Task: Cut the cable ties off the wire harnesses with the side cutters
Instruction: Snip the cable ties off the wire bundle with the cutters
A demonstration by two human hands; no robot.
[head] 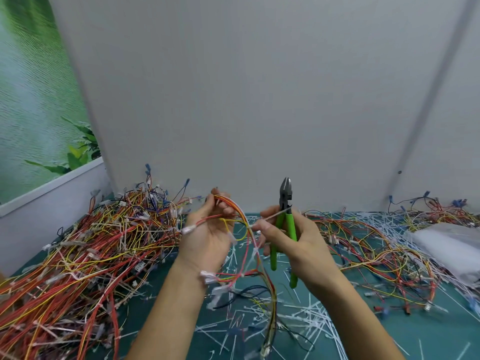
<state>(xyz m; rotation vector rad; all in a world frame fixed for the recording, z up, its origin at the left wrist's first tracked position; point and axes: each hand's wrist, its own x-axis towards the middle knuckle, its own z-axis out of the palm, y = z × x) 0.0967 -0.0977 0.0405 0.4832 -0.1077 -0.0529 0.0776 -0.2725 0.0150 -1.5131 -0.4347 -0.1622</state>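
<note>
Small harness rework station, workshop-type. Bench (428, 331) has a green cutting mat, heaps of tied wire harnesses (78, 255), and cut cable ties (306, 315) littered all over it. Plain grey partition walls (246, 100), nature poster (33, 100) at left.

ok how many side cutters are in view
1: green-handled side cutters held upright in the right hand, beside the wire harness gripped by the left hand. Others could be hidden under the wire piles.

Left hand (205, 240) holds a wire harness (242, 215); right hand (298, 245) grips green side cutters (285, 197).
</note>
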